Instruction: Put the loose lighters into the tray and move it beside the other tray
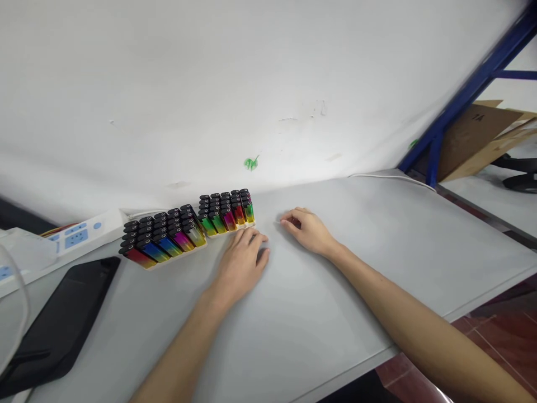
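Note:
Two trays of upright lighters with black tops and bright multicoloured bodies stand against the wall, a left tray [174, 259] and a right tray [230, 230]. My left hand [241, 262] lies palm down on the table, its fingertips at the front edge of the right tray and its thumb apart. It holds nothing. To the right, my right hand [307, 229] rests on its side with fingers curled and thumb against them. A faint pale bit shows by its fingertips, too small to make out.
A black phone [71, 319] and a white power strip [90, 230] are at the left, with a white cable in front. A thin cable [390, 177] runs along the back right. Beyond the blue frame [434, 159] stand cardboard boxes [482, 137].

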Demonstrator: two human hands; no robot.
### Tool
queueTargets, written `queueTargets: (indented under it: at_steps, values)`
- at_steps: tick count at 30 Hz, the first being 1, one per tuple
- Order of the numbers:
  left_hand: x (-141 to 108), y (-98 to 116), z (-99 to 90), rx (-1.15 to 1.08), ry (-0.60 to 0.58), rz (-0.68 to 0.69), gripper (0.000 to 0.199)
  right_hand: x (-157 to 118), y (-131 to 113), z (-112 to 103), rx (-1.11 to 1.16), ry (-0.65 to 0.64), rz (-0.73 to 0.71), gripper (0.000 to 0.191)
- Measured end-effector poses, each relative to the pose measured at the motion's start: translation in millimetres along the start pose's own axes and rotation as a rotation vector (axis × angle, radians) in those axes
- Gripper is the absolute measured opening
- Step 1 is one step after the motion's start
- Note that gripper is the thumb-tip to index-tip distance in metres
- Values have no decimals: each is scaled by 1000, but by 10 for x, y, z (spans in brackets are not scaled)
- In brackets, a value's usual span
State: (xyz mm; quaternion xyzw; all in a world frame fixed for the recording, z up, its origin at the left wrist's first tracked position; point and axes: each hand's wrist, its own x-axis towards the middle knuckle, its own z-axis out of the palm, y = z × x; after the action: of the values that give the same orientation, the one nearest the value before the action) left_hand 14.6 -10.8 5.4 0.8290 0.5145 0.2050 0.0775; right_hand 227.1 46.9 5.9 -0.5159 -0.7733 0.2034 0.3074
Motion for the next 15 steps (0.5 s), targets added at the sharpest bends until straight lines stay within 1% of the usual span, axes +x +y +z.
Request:
queueTargets:
  at_steps: [15]
  values:
    - [-3, -26, 25, -13, 29, 12, 20, 1, 27, 11, 8, -7, 4, 16]
